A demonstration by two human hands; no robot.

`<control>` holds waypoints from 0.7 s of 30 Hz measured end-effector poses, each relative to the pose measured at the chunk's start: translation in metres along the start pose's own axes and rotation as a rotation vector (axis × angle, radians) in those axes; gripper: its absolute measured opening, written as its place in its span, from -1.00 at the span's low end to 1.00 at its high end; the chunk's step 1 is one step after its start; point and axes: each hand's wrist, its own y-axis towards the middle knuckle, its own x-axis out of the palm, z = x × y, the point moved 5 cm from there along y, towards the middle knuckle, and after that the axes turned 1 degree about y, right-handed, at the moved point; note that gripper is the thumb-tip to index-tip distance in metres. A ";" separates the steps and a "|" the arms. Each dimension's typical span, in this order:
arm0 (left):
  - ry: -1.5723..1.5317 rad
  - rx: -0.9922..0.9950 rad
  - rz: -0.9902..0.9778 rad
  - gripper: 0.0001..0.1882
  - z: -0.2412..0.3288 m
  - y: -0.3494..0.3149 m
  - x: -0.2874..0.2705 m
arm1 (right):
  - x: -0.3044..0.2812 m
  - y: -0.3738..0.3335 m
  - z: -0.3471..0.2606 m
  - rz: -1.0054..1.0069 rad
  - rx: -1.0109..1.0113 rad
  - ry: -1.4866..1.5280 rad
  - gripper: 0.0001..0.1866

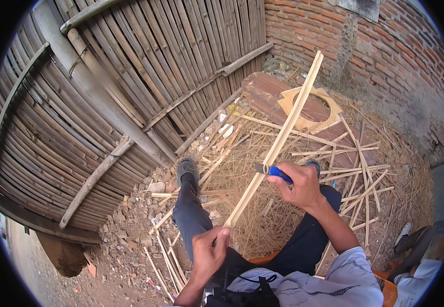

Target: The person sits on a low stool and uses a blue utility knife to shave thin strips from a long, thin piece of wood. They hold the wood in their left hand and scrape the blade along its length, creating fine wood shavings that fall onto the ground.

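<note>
Many loose strips (349, 148) litter straw (265, 220); left fingers (223, 237) pinch long strip (285, 134), right fingers (296, 174) grip blue tool (279, 173).

1. No text, label, brand, number or sign can be read.
2. On the pale grey panel (361, 7) high on the brick wall (316, 30) (cut off by the upper edge), no lettering can be made out.
3. On the blue-handled tool (280, 174), partly covered by the right hand (300, 187), no marking can be distinguished.
4. The shirt (329, 286) is patterned with dark lines, unreadable as letters.
</note>
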 end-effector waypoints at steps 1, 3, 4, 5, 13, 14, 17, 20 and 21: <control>0.017 -0.014 -0.008 -0.70 -0.003 -0.003 -0.002 | -0.003 0.005 0.007 0.027 0.008 0.003 -0.66; 0.024 -0.021 0.004 -0.65 -0.011 -0.010 -0.005 | -0.013 0.018 0.024 -0.002 0.109 -0.010 -0.67; 0.027 -0.025 0.011 -0.62 -0.016 -0.014 -0.007 | -0.016 0.024 0.041 0.003 0.149 -0.016 -0.67; 0.031 -0.046 0.004 -0.63 -0.022 -0.016 -0.008 | -0.018 0.029 0.057 0.007 0.189 -0.022 -0.66; 0.018 -0.289 -0.067 -0.69 -0.056 -0.045 -0.032 | -0.045 0.089 0.185 0.130 0.404 -0.174 -0.47; 0.006 -0.294 -0.077 -0.69 -0.060 -0.051 -0.037 | -0.066 0.091 0.227 0.153 0.465 -0.232 -0.44; 0.014 -0.323 -0.051 -0.68 -0.077 -0.066 -0.060 | -0.090 0.074 0.306 0.087 0.592 -0.315 -0.38; 0.062 -0.344 0.019 -0.64 -0.092 -0.066 -0.071 | -0.077 0.058 0.298 -0.161 0.574 -0.482 -0.37; 0.072 -0.362 0.034 -0.64 -0.093 -0.067 -0.070 | -0.065 0.051 0.283 -0.265 0.546 -0.549 -0.37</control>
